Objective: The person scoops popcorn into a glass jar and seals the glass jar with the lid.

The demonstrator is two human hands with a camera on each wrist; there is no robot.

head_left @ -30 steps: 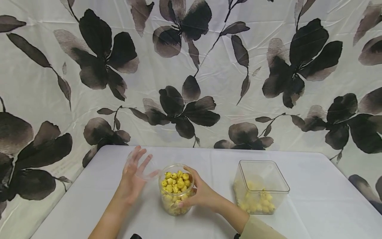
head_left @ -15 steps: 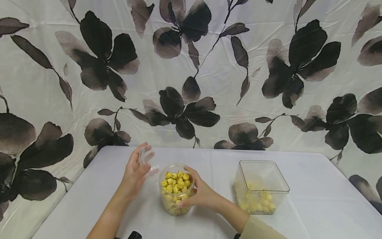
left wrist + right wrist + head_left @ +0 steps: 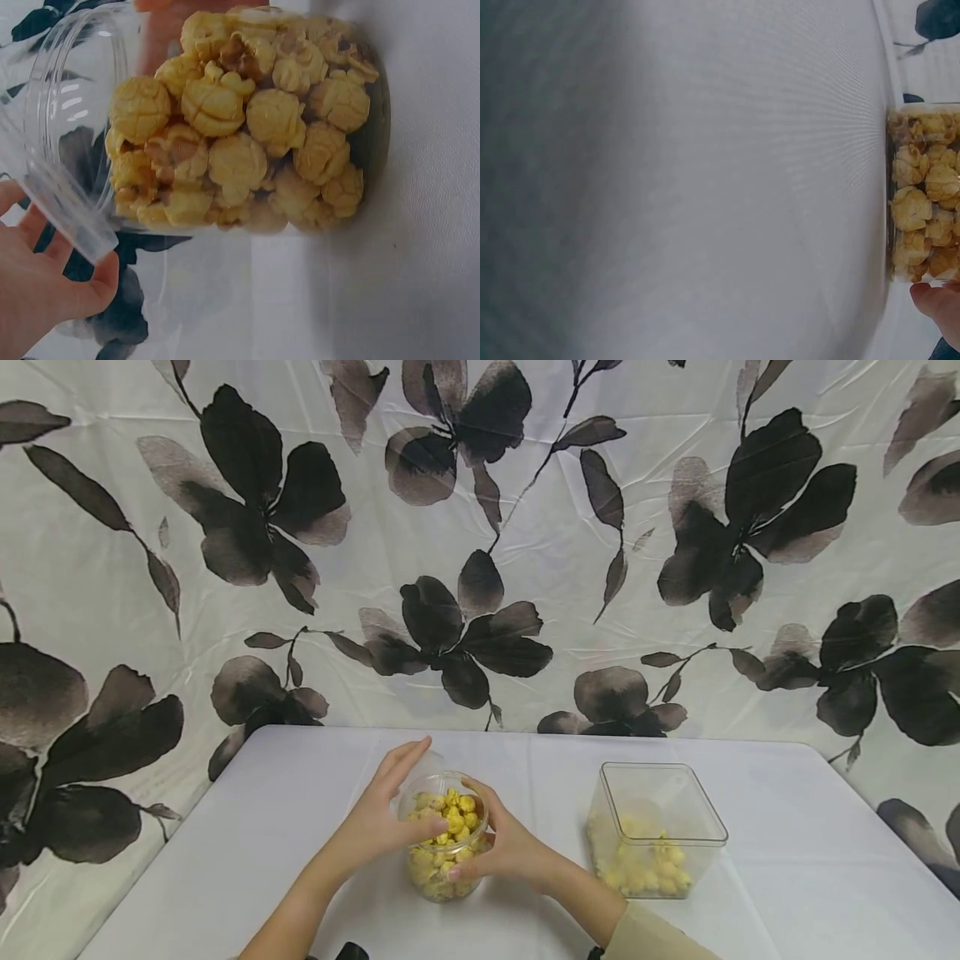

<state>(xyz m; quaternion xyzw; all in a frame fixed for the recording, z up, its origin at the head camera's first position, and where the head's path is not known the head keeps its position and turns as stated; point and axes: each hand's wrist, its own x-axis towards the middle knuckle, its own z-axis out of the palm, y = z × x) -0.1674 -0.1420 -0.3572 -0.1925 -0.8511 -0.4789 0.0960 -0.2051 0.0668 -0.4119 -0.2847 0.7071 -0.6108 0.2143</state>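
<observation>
A clear round jar of yellow popcorn stands upright on the table. My right hand grips its right side, thumb at the front. My left hand holds a clear plastic lid by its edge, with the thumb in front of the jar's mouth in the head view. Seen from the left wrist, the lid is tilted close to the jar's rim; whether they touch I cannot tell. The right wrist view catches only part of the jar and a fingertip.
To the right stands a clear square container, lidless, with some popcorn low inside. A white cloth covers the table. Behind its far edge hangs a floral curtain.
My left hand has brought the lid rightward to the jar's mouth, turning it along the way. The right hand and jar have stayed put.
</observation>
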